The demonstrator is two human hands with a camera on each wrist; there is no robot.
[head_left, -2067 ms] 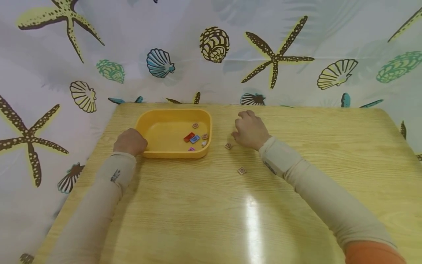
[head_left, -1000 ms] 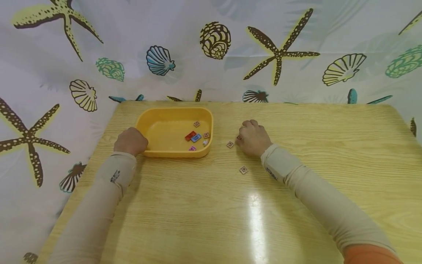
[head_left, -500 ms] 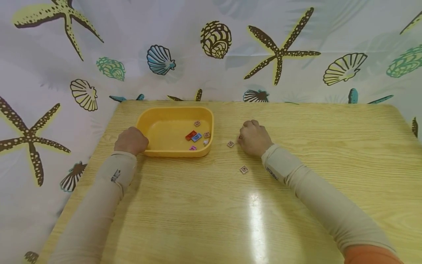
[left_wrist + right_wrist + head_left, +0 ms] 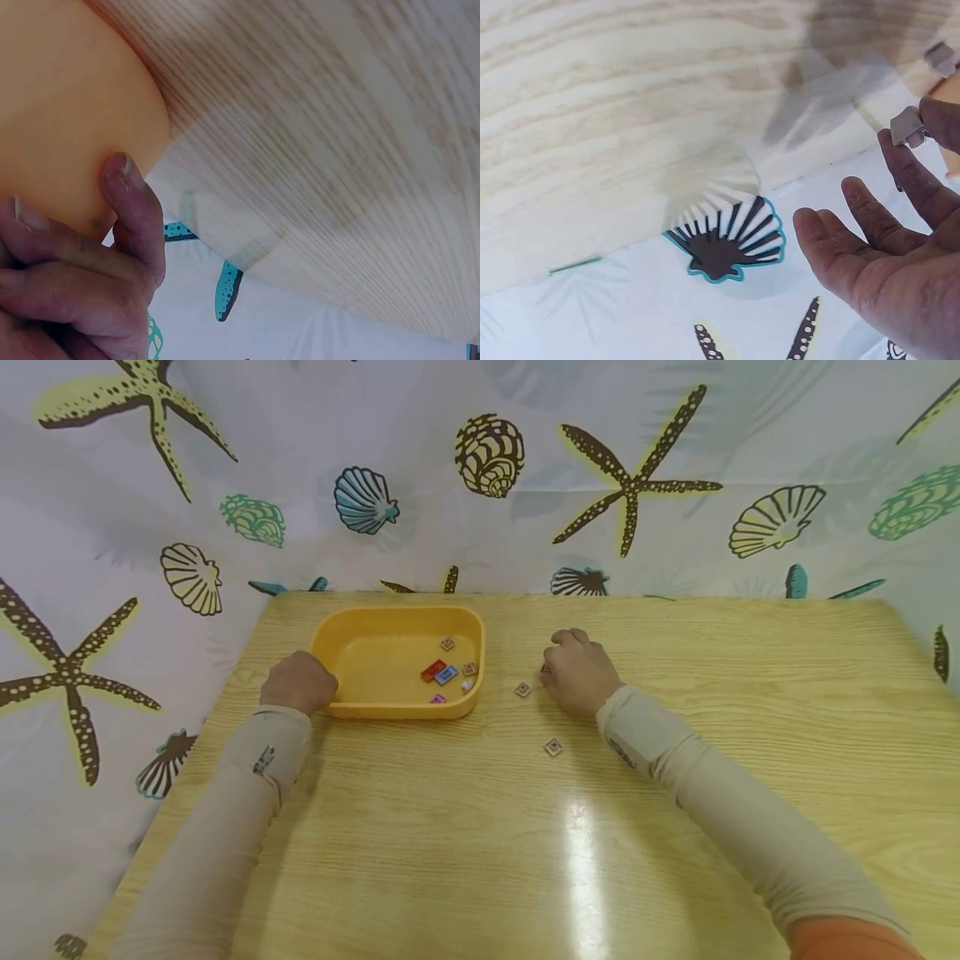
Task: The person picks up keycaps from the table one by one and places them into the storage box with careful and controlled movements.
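My left hand grips the left end of the yellow plastic tray in the head view. The left wrist view shows its curled fingers against the tray wall. To the tray's right, my right hand pinches a small square tile between thumb and index finger, its other fingers loosely bent. Most of this tile is hidden in the head view. One patterned square tile lies on the table just left of that hand, and another square tile lies nearer to me.
Inside the tray are a red piece, a blue piece, a pink piece, a white piece and two brownish tiles. The wooden table ends at a seashell-print cloth behind and at the left.
My right hand has come slightly towards me, and a tile now shows at its fingertips. Over the last second it barely moves. The left hand stays on the tray; the view shifts a little.
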